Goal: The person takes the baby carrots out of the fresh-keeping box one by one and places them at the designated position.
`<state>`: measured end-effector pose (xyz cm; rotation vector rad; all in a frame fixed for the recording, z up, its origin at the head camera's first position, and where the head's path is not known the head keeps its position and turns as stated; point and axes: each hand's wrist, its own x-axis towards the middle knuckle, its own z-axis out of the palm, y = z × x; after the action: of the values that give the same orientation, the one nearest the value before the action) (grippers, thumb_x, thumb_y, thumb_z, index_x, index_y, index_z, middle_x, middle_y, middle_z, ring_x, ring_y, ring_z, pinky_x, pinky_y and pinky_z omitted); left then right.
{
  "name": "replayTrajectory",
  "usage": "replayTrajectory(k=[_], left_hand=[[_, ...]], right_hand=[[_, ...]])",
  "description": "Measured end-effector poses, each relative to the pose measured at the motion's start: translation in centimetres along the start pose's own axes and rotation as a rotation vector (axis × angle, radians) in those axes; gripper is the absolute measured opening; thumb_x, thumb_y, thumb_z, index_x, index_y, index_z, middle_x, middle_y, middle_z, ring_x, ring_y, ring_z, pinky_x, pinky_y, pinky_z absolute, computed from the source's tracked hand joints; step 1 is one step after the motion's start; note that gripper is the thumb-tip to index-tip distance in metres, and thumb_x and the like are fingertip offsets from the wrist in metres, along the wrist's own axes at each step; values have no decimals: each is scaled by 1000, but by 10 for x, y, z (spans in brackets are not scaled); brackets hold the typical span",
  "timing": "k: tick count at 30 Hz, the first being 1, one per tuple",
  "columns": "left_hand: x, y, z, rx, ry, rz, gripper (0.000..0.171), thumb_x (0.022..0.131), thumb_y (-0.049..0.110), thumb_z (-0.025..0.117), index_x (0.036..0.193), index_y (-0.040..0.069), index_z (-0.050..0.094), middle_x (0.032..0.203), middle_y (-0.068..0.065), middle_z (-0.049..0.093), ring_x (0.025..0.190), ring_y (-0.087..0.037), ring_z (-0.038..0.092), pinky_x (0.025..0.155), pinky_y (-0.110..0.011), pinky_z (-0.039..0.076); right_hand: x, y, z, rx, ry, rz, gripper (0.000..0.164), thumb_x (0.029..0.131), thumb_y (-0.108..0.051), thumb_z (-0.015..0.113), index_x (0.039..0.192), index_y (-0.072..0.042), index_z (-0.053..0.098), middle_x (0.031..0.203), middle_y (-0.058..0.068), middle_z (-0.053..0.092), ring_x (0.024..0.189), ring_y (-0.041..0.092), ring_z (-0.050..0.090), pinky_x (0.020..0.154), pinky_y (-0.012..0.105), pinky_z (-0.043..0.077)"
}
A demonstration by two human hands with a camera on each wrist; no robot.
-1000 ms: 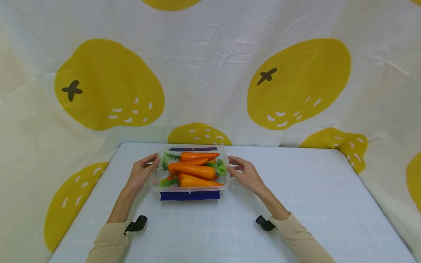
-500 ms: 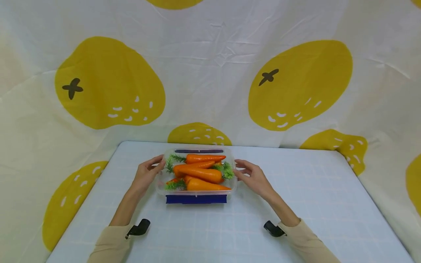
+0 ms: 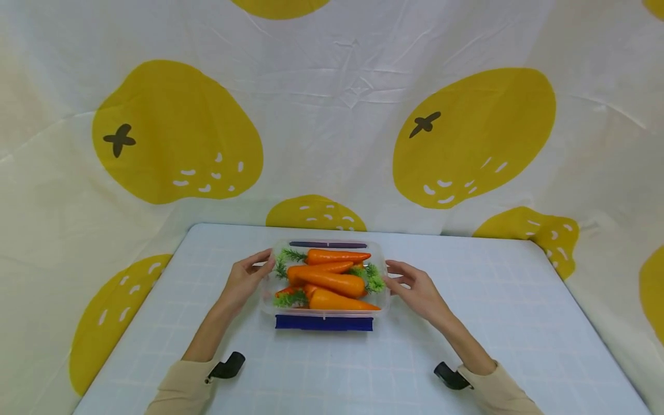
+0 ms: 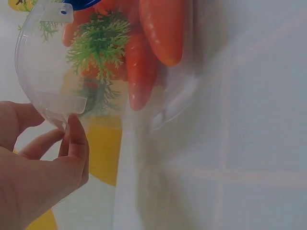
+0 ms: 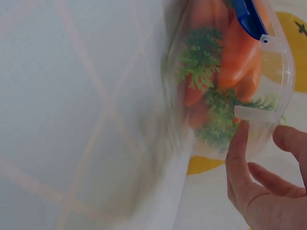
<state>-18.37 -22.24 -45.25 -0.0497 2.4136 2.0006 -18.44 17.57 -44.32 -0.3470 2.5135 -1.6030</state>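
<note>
A clear plastic food container with blue clip latches is heaped with several orange carrots with green leafy tops. At its left end, my left hand grips the rim between thumb and fingers; the left wrist view shows the fingertips under the rim by a small clear tab. My right hand holds the opposite end, its thumb at the rim and a fingertip below another clear tab. One blue latch hangs down along the near side, and another lies along the far side.
A table with a pale checked cloth lies under the container. Behind it hangs a white curtain printed with big yellow fruits. Black wrist cameras are strapped at both beige sleeves.
Both hands have moved the container of carrots to the right and a little nearer to me. Their hold on its two ends looks the same.
</note>
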Motion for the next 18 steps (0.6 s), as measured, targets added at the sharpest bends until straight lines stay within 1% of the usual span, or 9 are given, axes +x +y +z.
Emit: replayTrajectory(k=[3,6,10,15,18], left_hand=[[-1,1,6,3,-2,12,49,103,23,66,145,1,57,135,-21,59,106,-30,65,89,-26,54],[-3,1,11,4,-10,15,50,103,23,67,145,0,56,134,-21,59,109,-33,64,88,-23,53],[-4,0,16,2,-22,15,51,103,24,66,146,-1,55,135,-21,59,109,-34,63,86,-20,52],[-6,2,23,0,-27,24,50,103,23,67,145,-2,56,134,-20,60,105,-25,64,85,-20,53],[-7,2,26,-3,-29,22,50,102,22,67,145,-2,56,133,-20,60,103,-22,64,85,-22,53]], right_hand=[[-6,2,-4,5,3,1,55,101,-26,68,148,-1,52,140,24,58,108,31,69,86,29,59],[-12,2,-7,7,10,1,55,101,-26,69,147,-1,52,140,25,58,107,32,69,85,29,59],[-20,1,-11,-1,19,-1,55,101,-25,69,147,0,52,140,25,58,107,31,69,85,29,59],[-29,1,-15,-5,24,-1,55,101,-23,69,147,1,51,140,26,58,107,31,69,85,29,59],[-33,2,-17,-10,28,-1,55,101,-23,69,147,2,51,140,26,57,107,31,69,84,29,59]])
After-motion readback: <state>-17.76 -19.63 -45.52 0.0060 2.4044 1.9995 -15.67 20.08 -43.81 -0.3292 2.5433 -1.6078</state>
